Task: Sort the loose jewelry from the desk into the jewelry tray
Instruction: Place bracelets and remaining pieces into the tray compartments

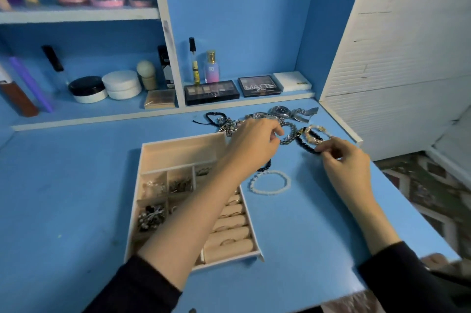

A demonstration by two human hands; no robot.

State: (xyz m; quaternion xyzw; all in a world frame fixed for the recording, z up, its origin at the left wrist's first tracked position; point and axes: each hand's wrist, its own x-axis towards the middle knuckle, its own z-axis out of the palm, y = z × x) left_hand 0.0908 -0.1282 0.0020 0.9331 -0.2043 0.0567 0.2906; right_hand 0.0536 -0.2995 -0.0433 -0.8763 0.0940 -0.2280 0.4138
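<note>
1. The only readable word was "MATTE", in pale capitals on the lid of a flat black palette [260, 86] on the back ledge (the label on the pink-and-blue bottle [211, 67] nearby was too blurred to read).
2. The beige rectangular tray [178, 150] lay on the smooth blue bench [76, 185]. It had small square cells holding metal pieces and a row of padded rolls with rings.
3. Loose jewelry lay behind and to the right of the tray: a steel watch [280, 111] and, just beside the tray, a round white bracelet [270, 182] of beads.
4. The left hand [254, 141], reaching across the tray, pinched a silver chain bracelet [289, 133] between thumb and forefinger.
5. The right hand [344, 162] pinched the near edge of a glossy black bracelet [305, 144] of beads.
</note>
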